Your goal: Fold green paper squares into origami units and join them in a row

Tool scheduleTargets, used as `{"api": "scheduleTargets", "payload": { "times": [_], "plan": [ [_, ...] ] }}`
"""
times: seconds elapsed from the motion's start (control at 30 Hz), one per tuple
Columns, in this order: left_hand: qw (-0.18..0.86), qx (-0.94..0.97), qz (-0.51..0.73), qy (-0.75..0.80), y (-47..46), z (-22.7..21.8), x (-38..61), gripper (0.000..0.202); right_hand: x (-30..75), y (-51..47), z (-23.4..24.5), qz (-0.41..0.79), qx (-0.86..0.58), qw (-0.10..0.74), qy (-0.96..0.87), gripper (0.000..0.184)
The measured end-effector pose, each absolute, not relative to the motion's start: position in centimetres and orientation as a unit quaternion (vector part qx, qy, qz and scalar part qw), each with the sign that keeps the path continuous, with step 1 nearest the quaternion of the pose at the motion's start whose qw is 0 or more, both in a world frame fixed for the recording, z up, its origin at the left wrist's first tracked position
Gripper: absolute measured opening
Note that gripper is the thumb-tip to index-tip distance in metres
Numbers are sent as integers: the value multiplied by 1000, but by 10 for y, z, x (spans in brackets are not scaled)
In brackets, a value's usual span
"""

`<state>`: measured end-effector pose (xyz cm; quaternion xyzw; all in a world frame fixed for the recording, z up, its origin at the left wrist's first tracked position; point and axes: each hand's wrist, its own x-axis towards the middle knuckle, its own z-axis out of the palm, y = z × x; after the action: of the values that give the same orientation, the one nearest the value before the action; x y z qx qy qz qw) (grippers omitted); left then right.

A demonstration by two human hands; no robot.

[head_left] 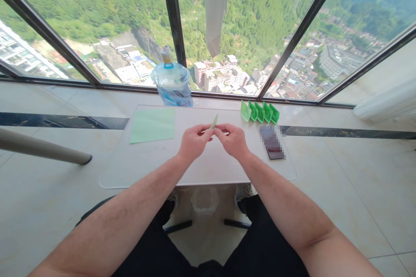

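Between my two hands, above the middle of the white table (208, 166), is a small piece of folded pale green paper (214, 121), its pointed tip sticking up. My left hand (195, 140) pinches it from the left side. From the right, my right hand (231, 139) grips it with thumb and fingers, and the two hands nearly touch. The fingers hide the lower part of the paper. A flat stack or sheet of light green paper (152, 125) lies on the table's left side. Several folded green paper pieces (260, 112) stand in a row at the back right.
A phone (272, 143), partly pixelated, lies on the right of the table. Behind the table stands a large clear blue water bottle (173, 83) by the window. A grey pole (45, 146) juts in from the left. White cloth (216, 8) hangs before the glass.
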<state>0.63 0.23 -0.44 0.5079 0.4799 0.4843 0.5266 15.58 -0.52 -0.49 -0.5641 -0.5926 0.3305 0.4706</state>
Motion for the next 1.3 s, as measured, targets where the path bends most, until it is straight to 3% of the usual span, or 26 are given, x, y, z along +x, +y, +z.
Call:
{"api": "scheduleTargets", "payload": {
  "times": [0.17,0.37,0.53,0.77,0.97,1.13,1.3],
  "plan": [
    [488,547,467,494,2,-6,4,36,158,-3,-9,363,-555,465,-587,30],
    [558,543,469,417,4,-6,4,63,161,0,-12,411,-516,474,-583,30],
    [586,541,445,407,2,-5,4,73,164,0,-10,444,-512,471,-565,31],
    [538,553,466,433,3,-5,5,51,159,-2,-12,408,-525,477,-574,29],
    [369,607,429,558,-1,-3,11,23,148,-9,-10,240,-606,414,-636,19],
    [266,645,365,617,1,-3,11,18,143,-10,-8,140,-642,350,-668,18],
    [249,658,339,624,3,-7,12,15,142,-7,-9,102,-667,275,-685,15]
  ]
}}
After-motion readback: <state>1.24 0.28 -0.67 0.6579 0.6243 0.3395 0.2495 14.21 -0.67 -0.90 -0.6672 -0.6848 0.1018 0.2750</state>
